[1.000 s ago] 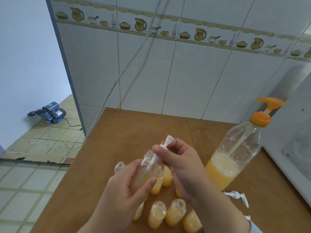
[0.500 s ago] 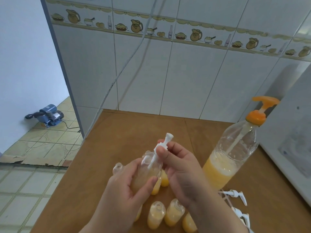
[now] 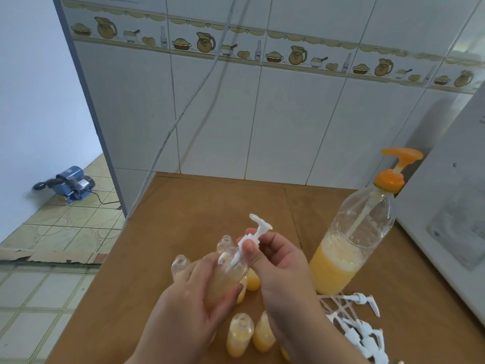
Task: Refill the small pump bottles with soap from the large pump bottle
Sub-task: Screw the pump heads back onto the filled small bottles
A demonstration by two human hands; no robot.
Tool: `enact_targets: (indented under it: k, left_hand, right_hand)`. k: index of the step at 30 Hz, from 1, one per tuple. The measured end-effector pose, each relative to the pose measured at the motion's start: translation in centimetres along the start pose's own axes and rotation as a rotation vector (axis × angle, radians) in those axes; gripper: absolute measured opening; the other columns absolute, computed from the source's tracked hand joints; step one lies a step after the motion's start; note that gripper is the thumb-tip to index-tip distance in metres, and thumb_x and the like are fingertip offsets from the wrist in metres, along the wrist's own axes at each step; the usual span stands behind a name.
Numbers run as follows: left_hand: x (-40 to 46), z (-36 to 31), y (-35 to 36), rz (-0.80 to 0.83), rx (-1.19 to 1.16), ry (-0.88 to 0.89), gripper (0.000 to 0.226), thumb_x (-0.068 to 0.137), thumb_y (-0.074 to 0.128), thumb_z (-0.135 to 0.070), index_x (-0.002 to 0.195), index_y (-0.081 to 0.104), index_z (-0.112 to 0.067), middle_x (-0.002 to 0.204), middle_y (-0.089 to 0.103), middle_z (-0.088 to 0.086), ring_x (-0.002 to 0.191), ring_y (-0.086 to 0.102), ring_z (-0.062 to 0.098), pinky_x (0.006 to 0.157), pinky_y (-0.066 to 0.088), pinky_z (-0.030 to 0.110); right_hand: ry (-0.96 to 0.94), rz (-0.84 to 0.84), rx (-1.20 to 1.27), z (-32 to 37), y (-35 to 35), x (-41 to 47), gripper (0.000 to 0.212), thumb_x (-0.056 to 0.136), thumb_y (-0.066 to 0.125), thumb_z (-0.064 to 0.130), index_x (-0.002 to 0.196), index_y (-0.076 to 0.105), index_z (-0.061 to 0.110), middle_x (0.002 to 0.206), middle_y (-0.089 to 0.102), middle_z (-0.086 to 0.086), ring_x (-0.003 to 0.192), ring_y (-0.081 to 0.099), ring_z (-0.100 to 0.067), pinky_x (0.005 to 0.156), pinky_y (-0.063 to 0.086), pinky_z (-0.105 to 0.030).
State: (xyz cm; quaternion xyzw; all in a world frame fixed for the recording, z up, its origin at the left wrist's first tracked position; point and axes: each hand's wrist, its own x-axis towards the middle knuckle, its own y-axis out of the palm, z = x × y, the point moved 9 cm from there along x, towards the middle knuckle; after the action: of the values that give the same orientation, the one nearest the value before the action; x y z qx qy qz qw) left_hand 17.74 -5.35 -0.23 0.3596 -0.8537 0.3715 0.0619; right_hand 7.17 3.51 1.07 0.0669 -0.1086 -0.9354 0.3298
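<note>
Now white pump (image 3: pixel 256 233) farther out.

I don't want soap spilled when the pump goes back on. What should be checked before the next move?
1. Left hand grips the small bottle: ok.
2. Right hand pinches the white pump at its collar: ok.
3. Pump tube inside the bottle neck: ok.
4. Collar seated on the neck: not ok, it sits above it.
5. Held bottle's fill level: cannot tell.
6. Open bottles near the wrists upright: ok.
</note>
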Motion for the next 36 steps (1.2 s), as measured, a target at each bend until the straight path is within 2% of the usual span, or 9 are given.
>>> enact_targets:
  k: [3,5,9,15,19,23,29,33,36]
  left_hand:
    - [0.1,0.1,-0.3,-0.018,-0.024,-0.011,0.071,0.073,0.037,-0.082,0.114,0.060,-0.030,0.100,0.058,-0.029,0.091,0.054,-0.009,0.071,0.037,-0.002]
    - [0.2,-0.2,-0.6,-0.019,-0.003,0.008,0.066,0.072,0.037,-0.083,0.112,0.057,-0.035,0.099,0.056,-0.033,0.090,0.053,-0.014,0.069,0.038,-0.001]
    - [0.3,-0.9,-0.8,0.003,-0.020,0.042,0.059,0.072,0.039,-0.082,0.114,0.052,-0.044,0.106,0.056,-0.031,0.096,0.054,-0.008,0.076,0.040,0.004]
    - [-0.5,1.8,-1.9,-0.013,0.010,-0.007,0.040,0.076,0.049,-0.063,0.113,0.045,-0.049,0.104,0.057,-0.023,0.089,0.059,0.001,0.071,0.047,0.015]
    - [-2.0,5.2,-3.2,-0.046,0.029,-0.136,0.035,0.075,0.062,-0.045,0.107,0.049,-0.052,0.100,0.060,-0.024,0.080,0.060,-0.003,0.068,0.044,0.006]
    - [-4.0,8.0,-3.3,-0.038,0.106,-0.229,0.062,0.070,0.077,-0.008,0.100,0.048,-0.054,0.095,0.060,-0.030,0.077,0.059,-0.007,0.067,0.042,0.001]
    - [-5.7,9.3,-3.2,-0.067,0.142,-0.260,0.057,0.064,0.079,-0.004,0.094,0.056,-0.046,0.094,0.061,-0.028,0.072,0.059,-0.007,0.067,0.041,-0.001]
    - [-5.8,9.0,-3.6,-0.118,0.122,-0.205,0.022,0.073,0.068,-0.030,0.092,0.060,-0.038,0.097,0.061,-0.026,0.074,0.059,-0.008,0.072,0.041,-0.001]
    - [-5.9,9.1,-4.0,-0.145,0.079,-0.232,0.029,0.067,0.049,-0.052,0.093,0.057,-0.044,0.097,0.061,-0.026,0.073,0.059,-0.008,0.067,0.044,0.004]
  right_hand:
    - [-0.060,0.055,-0.134,0.9,0.0,-0.1,0.019,0.072,0.070,0.025,0.089,0.070,0.017,0.078,0.071,-0.001,0.073,0.064,-0.013,0.067,0.054,-0.022]
    - [-0.133,0.114,-0.253,2.2,0.2,-0.2,0.027,0.067,0.071,0.033,0.092,0.070,0.025,0.084,0.071,-0.003,0.079,0.066,-0.023,0.074,0.058,-0.036]
    - [-0.270,0.173,-0.346,5.4,0.4,-0.6,0.034,0.067,0.073,0.027,0.099,0.065,0.032,0.089,0.070,-0.004,0.082,0.063,-0.036,0.072,0.056,-0.050]
    - [-0.525,-0.025,-0.504,12.5,-3.1,-0.3,0.033,0.074,0.070,0.019,0.103,0.060,0.029,0.084,0.065,-0.010,0.073,0.059,-0.034,0.062,0.055,-0.040]
    - [-0.621,-0.185,-0.702,13.9,-6.3,1.7,0.028,0.081,0.071,0.016,0.099,0.058,0.032,0.079,0.059,-0.016,0.065,0.052,-0.027,0.058,0.049,-0.037]
    - [-0.573,-0.199,-0.935,11.5,-7.6,4.9,0.022,0.084,0.069,0.022,0.093,0.053,0.035,0.068,0.056,0.004,0.062,0.052,-0.010,0.053,0.045,-0.031]
    - [-0.339,-0.114,-1.145,4.3,-8.4,10.4,0.017,0.086,0.067,0.018,0.094,0.052,0.023,0.077,0.052,0.011,0.070,0.050,-0.008,0.054,0.033,-0.018]
    - [-0.159,-0.108,-1.205,1.0,-9.1,12.9,0.020,0.087,0.065,0.013,0.095,0.049,0.020,0.086,0.053,0.004,0.072,0.050,-0.010,0.054,0.034,-0.019]
    - [-0.054,-0.125,-1.234,-0.4,-9.7,13.9,0.019,0.087,0.065,0.011,0.100,0.052,0.016,0.095,0.056,-0.002,0.082,0.055,-0.016,0.065,0.044,-0.025]
